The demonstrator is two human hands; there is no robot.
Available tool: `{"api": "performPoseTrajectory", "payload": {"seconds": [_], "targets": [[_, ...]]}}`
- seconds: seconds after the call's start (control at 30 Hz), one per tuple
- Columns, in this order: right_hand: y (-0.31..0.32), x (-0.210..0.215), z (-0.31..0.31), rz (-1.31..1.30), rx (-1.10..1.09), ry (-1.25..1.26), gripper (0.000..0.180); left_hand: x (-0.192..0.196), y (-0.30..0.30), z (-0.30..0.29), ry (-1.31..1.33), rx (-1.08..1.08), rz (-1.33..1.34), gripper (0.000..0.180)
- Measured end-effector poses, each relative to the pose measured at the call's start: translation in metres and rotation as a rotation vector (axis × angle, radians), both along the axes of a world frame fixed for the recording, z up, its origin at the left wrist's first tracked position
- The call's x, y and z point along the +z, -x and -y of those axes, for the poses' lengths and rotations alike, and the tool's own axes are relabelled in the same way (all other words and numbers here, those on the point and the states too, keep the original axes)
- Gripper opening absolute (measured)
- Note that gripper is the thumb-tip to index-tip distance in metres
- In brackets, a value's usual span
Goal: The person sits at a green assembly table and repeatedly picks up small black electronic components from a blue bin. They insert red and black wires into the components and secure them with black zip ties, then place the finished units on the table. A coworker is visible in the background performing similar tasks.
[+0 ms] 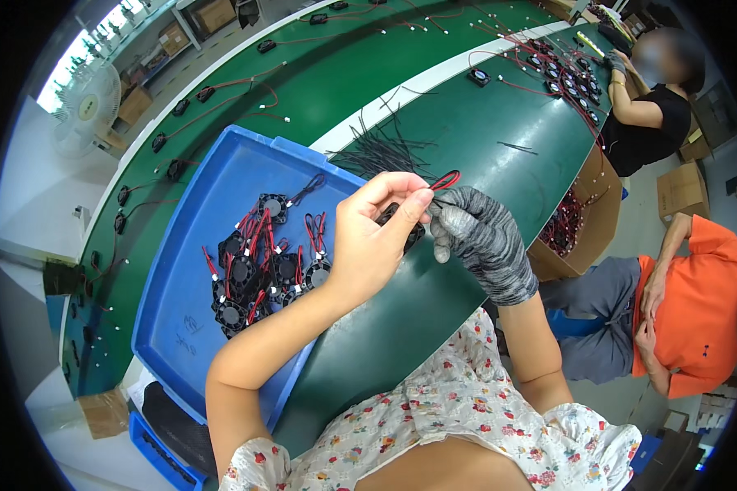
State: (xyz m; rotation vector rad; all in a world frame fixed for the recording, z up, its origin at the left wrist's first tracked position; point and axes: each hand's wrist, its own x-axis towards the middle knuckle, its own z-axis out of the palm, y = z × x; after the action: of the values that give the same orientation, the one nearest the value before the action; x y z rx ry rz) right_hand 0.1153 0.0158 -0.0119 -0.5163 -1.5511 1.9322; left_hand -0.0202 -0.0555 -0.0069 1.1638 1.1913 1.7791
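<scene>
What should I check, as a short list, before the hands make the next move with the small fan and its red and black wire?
1. Left hand holds the small fan: ok.
2. Gloved right hand pinches the wire loop: ok.
3. Wire free of tangles: cannot tell.
4. More fans ready in the blue tray: ok.
5. Black ties within reach on the green table: ok.
</scene>
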Motion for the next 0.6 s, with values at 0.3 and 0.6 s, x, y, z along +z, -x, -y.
{"api": "performPoseTrajectory", "payload": {"seconds": [0.3, 0.6], "targets": [[0.003, -0.005, 0.005, -0.047, -0.243, -0.32, 0.014, 0.007, 0.0, 0.003, 0.192, -0.269, 0.36, 0.015], [-0.004, -0.001, -0.003, -0.18, 0.235, 0.419, 0.029, 0.013, 0.003, 0.003, 0.081, -0.247, 0.11, 0.013]]}}
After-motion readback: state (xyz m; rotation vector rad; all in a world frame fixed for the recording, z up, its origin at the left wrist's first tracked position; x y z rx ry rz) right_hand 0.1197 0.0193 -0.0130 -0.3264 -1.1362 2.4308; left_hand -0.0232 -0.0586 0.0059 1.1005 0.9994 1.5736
